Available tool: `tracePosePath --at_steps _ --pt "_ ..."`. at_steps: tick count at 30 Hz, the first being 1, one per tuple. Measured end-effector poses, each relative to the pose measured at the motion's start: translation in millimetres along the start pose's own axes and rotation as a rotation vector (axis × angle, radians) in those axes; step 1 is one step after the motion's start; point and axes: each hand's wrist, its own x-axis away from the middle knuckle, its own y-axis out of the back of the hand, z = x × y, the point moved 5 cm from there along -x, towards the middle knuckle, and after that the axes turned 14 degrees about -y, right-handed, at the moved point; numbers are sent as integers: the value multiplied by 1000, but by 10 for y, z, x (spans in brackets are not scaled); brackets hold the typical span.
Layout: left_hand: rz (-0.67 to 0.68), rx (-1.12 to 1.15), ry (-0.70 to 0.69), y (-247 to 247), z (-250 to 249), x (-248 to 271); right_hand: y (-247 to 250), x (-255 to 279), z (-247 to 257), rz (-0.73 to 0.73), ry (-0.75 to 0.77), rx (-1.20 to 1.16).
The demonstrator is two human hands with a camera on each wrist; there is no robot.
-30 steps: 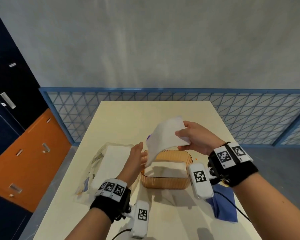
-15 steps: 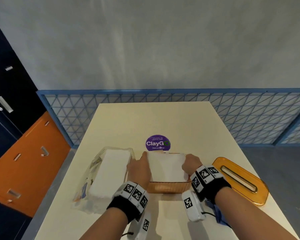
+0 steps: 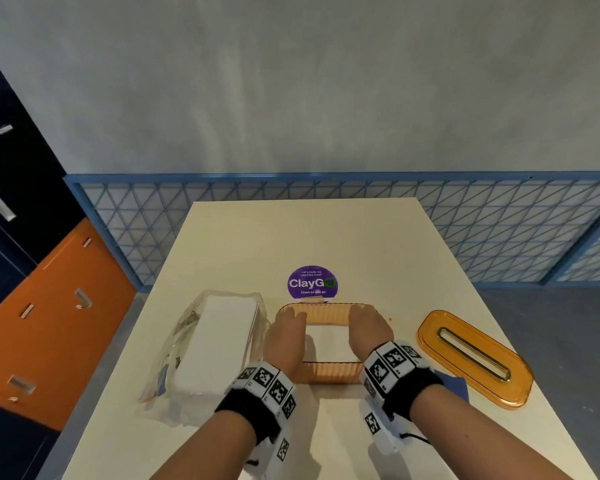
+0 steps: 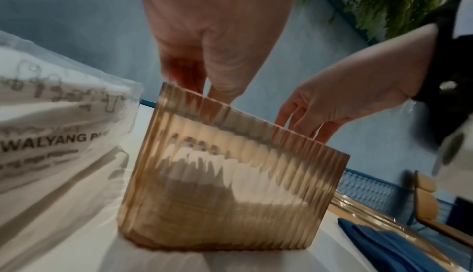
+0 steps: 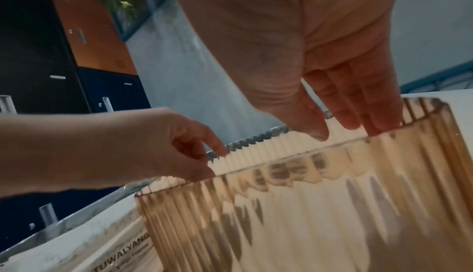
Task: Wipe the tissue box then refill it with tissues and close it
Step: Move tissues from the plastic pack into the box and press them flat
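The amber ribbed tissue box (image 3: pixel 329 373) stands open on the table before me, with white tissues (image 3: pixel 328 344) lying inside it. My left hand (image 3: pixel 286 336) reaches into its left end and my right hand (image 3: pixel 368 329) into its right end. In the left wrist view, the left hand (image 4: pixel 202 92) points straight fingers down behind the box wall (image 4: pixel 230 185). In the right wrist view, the right hand (image 5: pixel 345 122) holds straight fingers at the box rim (image 5: pixel 307 205). The fingertips inside the box are hidden.
The amber slotted lid (image 3: pixel 475 358) lies flat to the right of the box. A blue cloth (image 3: pixel 456 386) peeks out under my right wrist. A clear plastic pack of white tissues (image 3: pixel 215 348) lies to the left. A purple sticker (image 3: pixel 312 283) is behind the box.
A second ago my right hand held the tissues up over the box. Both hands then brought them down, and now the tissues sit lower inside the box with both hands reaching in.
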Motion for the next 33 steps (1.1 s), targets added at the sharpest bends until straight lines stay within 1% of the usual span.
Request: tracePosePath --at_steps 1,2,4,6,8,9,11,12,13,15,16,17,18,19,20,22,23,25,26,30,33 --pt "92 59 25 -93 14 -33 -29 -5 33 -3 37 33" --pt "149 80 11 -164 18 -73 -78 -19 60 34 67 61" --pt "291 68 23 -210 22 -123 -180 -61 72 155 77 110" --pt "412 49 31 -183 -40 -119 -236 -82 51 245 65 166" --pt "478 50 27 -176 -67 -127 -256 -106 30 270 64 181" --pt "480 53 20 -161 -77 -122 -251 -115 23 273 59 174" --pt "431 95 2 -130 -84 -130 -193 -118 14 249 53 112" --pt "365 129 1 -91 -75 -129 -126 -113 -1 217 54 47" --pt "252 181 -1 -18 -60 -117 -31 -113 -20 160 62 -38" --pt "-57 276 22 203 35 -50 146 -131 -105 -1 96 -196" --pt "-211 281 45 316 121 7 207 -144 -175 -63 102 -252" --pt "-328 254 84 395 228 76 235 -153 -257 -99 91 -281" --pt "-403 207 129 440 344 151 231 -166 -340 -111 70 -285" --pt "-421 145 191 446 469 222 206 -180 -416 -91 42 -275" --pt "-382 91 273 414 589 288 166 -184 -482 -39 14 -259" --pt "-212 31 443 292 788 396 97 -167 -537 95 -3 -251" --pt "-140 27 487 219 851 419 76 -149 -540 155 9 -270" --pt "-62 27 507 97 908 426 53 -121 -534 230 40 -320" --pt "-47 14 504 59 917 432 49 -122 -538 242 45 -334" --pt "-61 -16 508 25 960 449 57 -104 -545 257 35 -345" --pt "-85 8 510 46 963 456 57 -77 -516 271 29 -269"
